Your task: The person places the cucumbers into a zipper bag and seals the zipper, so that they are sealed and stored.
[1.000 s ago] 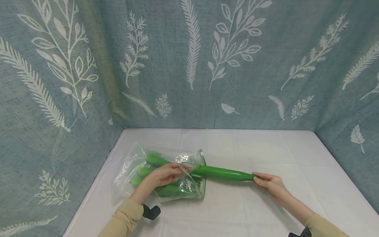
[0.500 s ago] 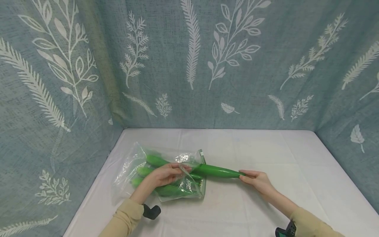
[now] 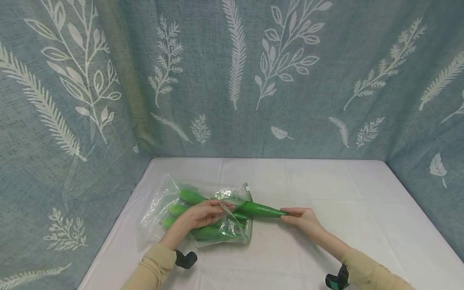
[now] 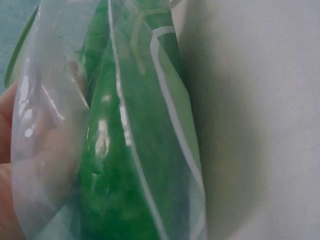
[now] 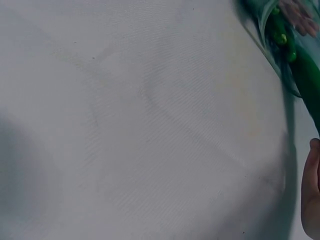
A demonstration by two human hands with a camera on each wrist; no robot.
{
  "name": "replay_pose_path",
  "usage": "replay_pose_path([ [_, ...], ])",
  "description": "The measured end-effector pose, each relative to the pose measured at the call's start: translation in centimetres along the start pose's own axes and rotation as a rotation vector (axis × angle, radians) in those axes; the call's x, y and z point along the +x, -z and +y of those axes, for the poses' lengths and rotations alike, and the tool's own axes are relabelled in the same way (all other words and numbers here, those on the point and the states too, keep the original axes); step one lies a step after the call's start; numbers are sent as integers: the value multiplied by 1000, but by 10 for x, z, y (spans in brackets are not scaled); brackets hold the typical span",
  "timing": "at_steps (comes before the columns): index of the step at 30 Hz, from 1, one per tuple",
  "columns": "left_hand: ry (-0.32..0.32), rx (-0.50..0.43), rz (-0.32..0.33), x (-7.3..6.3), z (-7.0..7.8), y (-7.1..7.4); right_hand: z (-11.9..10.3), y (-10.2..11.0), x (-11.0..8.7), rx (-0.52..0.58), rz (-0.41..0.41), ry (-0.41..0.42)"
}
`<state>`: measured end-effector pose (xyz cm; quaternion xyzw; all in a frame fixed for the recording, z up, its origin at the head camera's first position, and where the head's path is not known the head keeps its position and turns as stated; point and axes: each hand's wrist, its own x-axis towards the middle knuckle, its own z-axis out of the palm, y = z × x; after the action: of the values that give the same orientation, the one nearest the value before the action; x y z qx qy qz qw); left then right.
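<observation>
A clear plastic bag (image 3: 152, 217) lies on its side at the left of the table, its mouth towards the right. Inside it are several long green cucumbers (image 3: 214, 233). My left hand (image 3: 201, 214) pinches the upper film at the mouth and holds it up; in the left wrist view the film crosses in front of the fingers. One smooth cucumber (image 3: 262, 210) sits partly in the mouth, its tapered end outside. My right hand (image 3: 303, 219) pinches that thin end between thumb and fingers. At the right wrist view's edge, only part of the right hand (image 5: 311, 192) shows.
A white cloth (image 3: 326, 183) covers the table. Patterned blue-green curtains (image 3: 253, 133) hang behind it and at both sides. Dark devices sit at the left wrist (image 3: 186, 259) and the right wrist (image 3: 337, 278).
My right hand has moved left, sliding the cucumber further into the bag, so less of it sticks out. The left hand and bag have stayed in place.
</observation>
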<state>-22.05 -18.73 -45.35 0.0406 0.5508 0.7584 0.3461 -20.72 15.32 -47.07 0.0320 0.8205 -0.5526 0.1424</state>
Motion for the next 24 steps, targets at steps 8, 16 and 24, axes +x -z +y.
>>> replay_pose_path([
  [8,0,24,0,-1,1,-1,-2,-6,7,-8,-23,34],
  [16,-3,21,-9,0,0,1,-5,-14,18,-31,-13,78],
  [24,0,21,-9,2,-2,3,-8,-26,24,-8,-40,138],
])
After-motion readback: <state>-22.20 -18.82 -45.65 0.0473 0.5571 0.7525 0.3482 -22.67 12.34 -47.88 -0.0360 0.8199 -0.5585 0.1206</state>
